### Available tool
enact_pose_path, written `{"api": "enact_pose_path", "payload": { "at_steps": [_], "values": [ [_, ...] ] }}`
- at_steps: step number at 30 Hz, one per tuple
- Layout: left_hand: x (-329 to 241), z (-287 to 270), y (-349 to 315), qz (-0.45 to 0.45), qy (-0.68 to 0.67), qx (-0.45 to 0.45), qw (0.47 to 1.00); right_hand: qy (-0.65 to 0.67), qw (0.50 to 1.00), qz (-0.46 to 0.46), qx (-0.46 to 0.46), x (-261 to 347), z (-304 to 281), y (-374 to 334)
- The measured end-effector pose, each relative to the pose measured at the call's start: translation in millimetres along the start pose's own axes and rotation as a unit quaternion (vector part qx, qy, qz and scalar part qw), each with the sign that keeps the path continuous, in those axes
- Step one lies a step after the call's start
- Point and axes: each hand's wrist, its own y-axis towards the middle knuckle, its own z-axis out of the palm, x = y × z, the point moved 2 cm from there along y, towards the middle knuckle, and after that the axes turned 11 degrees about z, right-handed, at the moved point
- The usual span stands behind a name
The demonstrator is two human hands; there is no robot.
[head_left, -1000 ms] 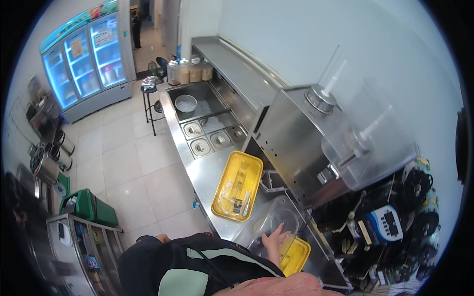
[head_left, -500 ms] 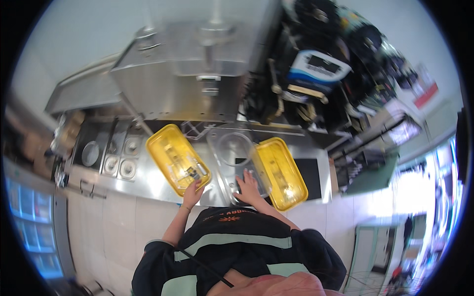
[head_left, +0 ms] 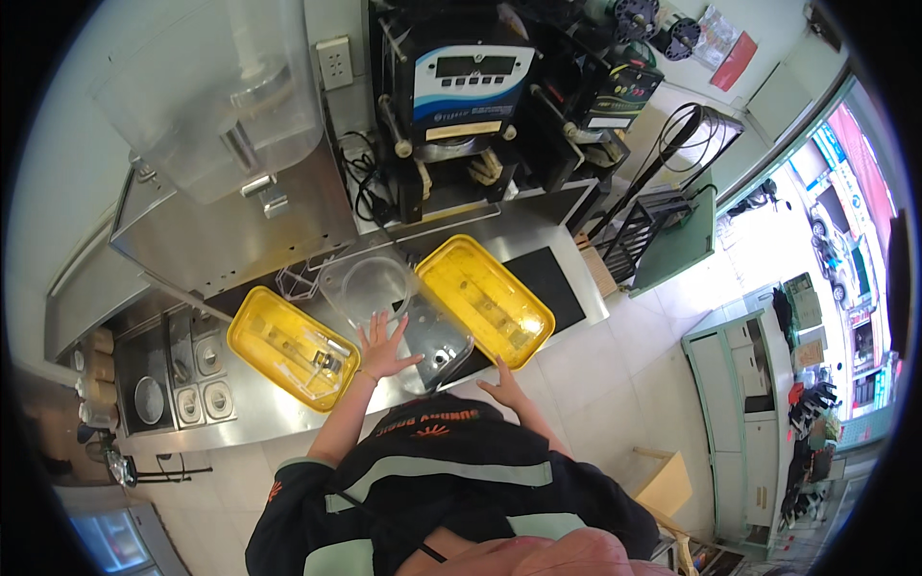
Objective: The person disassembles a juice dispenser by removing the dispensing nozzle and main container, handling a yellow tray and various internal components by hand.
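Here, right hand spread, near yellow tray rim

Clear plastic container between two slanted yellow trays.

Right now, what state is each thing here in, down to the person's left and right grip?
Left grip: open, fingers spread at the clear container
Right grip: open, by the right tray's near end
Left yellow tray: holding small loose parts
Right yellow tray: shiny patches inside, perhaps wet
Clear container: between the trays; which way up, unclear
Steel pans: lidded
Machine screen: dark
Fridge: lit
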Motion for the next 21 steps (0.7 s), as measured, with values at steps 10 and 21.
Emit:
{"api": "enact_pose_path", "payload": {
  "at_steps": [10, 21],
  "values": [
    [5.9, 5.7, 2.7, -0.024, 0.021, 0.057, 0.998, 0.439, 0.739, 0.510, -0.030, -137.4, 19.1, 78.2],
    [5.0, 3.2, -5.1, -0.033, 0.039, 0.080, 0.995, 0.324, 0.875, 0.359, 0.023, -83.7, 24.6, 112.7]
  ]
}}
